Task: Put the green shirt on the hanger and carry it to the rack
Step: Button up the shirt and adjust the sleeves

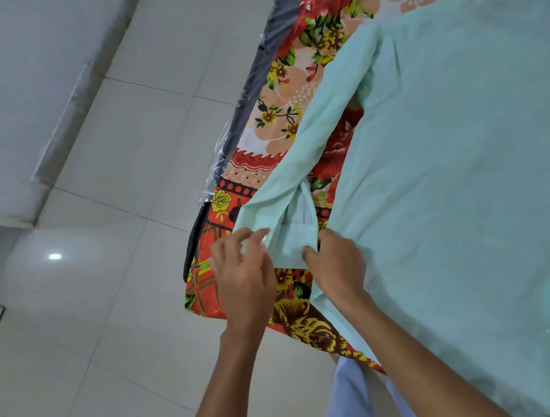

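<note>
The pale green shirt (462, 158) lies spread flat on a bed, filling the right side of the view. One long sleeve (310, 132) runs down to a cuff (286, 240) near the bed's corner. My left hand (243, 277) pinches the cuff's left edge with its fingertips. My right hand (337, 266) grips the cuff's right edge, thumb curled over the cloth. No hanger and no rack are in view.
The bed carries a bright floral sheet (310, 325) in red, orange and yellow, with a dark mattress edge under clear plastic (256, 87). White floor tiles (105, 190) stretch to the left. A wall base (60, 127) runs diagonally at the far left.
</note>
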